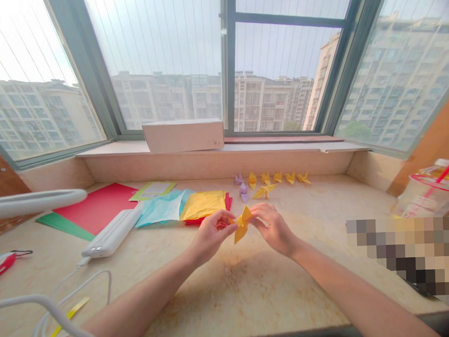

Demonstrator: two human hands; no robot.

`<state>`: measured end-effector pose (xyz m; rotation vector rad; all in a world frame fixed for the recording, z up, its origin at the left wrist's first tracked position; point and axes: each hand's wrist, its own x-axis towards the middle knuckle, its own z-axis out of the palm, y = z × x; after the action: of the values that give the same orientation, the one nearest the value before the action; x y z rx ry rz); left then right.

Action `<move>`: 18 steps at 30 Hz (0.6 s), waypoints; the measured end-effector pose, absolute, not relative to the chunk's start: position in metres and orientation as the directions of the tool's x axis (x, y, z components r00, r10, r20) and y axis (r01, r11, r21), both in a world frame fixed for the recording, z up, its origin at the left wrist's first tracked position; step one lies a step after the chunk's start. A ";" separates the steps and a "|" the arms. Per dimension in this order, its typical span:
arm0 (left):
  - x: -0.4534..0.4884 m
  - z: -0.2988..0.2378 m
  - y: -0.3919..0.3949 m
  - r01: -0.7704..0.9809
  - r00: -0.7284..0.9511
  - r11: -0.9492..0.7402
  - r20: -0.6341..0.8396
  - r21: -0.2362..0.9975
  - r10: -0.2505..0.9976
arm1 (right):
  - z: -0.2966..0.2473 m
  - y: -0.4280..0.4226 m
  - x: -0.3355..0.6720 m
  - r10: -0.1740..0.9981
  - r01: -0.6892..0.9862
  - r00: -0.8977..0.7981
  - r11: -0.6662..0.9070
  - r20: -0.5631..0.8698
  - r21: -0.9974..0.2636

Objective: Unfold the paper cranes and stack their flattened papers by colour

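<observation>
A small yellow folded paper figure (242,224) hangs just above the stone counter (250,285), pinched from both sides. My left hand (210,234) grips its left part with closed fingers. My right hand (271,226) pinches its right part. Behind the hands lies a stack of square paper sheets: yellow (203,204) on red, with light blue (161,210) beside it. Further back, a row of finished folded paper cranes (278,177), several yellow and two or three lilac (243,189), stands near the wall.
Large red (96,207) and green (60,224) sheets lie at the left. A white lamp base (112,233) with its cable and head (34,202) sits at the front left. A cardboard box (183,135) rests on the window sill. A plastic bag (427,191) stands at the right.
</observation>
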<state>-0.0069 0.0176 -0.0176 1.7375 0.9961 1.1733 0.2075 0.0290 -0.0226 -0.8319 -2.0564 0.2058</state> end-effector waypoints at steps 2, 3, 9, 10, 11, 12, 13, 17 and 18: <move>-0.006 -0.015 0.017 0.139 0.255 -0.347 0.305 0.928 0.918 | -0.022 0.030 0.209 0.627 0.470 -0.393 0.766 0.673 -0.440; -0.005 -0.013 0.016 0.120 0.255 -0.332 0.294 0.936 0.921 | -0.022 0.031 0.209 0.627 0.460 -0.395 0.767 0.671 -0.447; -0.007 -0.006 0.016 0.024 0.241 -0.240 0.227 0.971 0.944 | -0.020 0.031 0.211 0.649 0.382 -0.368 0.758 0.666 -0.528; -0.008 -0.006 0.017 0.007 0.229 -0.227 0.219 0.974 0.948 | -0.019 0.031 0.211 0.657 0.363 -0.366 0.753 0.659 -0.549; -0.009 -0.007 0.018 -0.020 0.219 -0.213 0.212 0.977 0.952 | -0.017 0.030 0.212 0.670 0.340 -0.369 0.743 0.645 -0.577; -0.010 -0.007 0.019 -0.058 0.212 -0.195 0.203 0.979 0.956 | -0.016 0.028 0.212 0.689 0.310 -0.370 0.724 0.623 -0.616; -0.011 -0.008 0.020 -0.107 0.211 -0.173 0.192 0.979 0.958 | -0.015 0.027 0.212 0.714 0.273 -0.372 0.695 0.594 -0.665; -0.012 -0.009 0.021 -0.318 0.253 -0.056 0.141 0.946 0.957 | -0.015 0.022 0.209 0.803 0.060 -0.383 0.515 0.456 -0.855; -0.012 -0.009 0.021 -0.353 0.270 -0.030 0.133 0.935 0.954 | -0.016 0.022 0.208 0.812 0.008 -0.386 0.476 0.437 -0.879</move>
<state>-0.0116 0.0206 -0.0089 1.1303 0.6988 1.1969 0.2082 0.0217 -0.0158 -0.7002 -1.7526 1.0373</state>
